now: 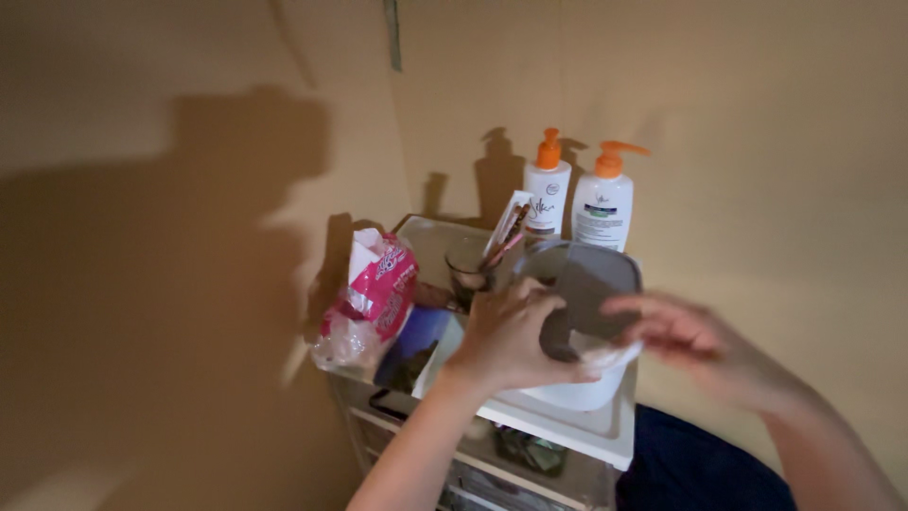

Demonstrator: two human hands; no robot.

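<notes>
My left hand (506,331) grips the near edge of a grey rounded lid (591,289), which is tilted up over a white tub (577,388). My right hand (686,336), blurred, is at the lid's right edge with fingers spread, touching or just beside it. The tub sits on top of a white drawer unit (586,431) in the corner of a beige-walled room.
Two white pump bottles with orange tops (549,189) (603,199) stand at the back. A dark glass (470,270) holds toothbrushes and a tube. A pink and white plastic pack (371,298) leans at the left. Drawers below hold small items.
</notes>
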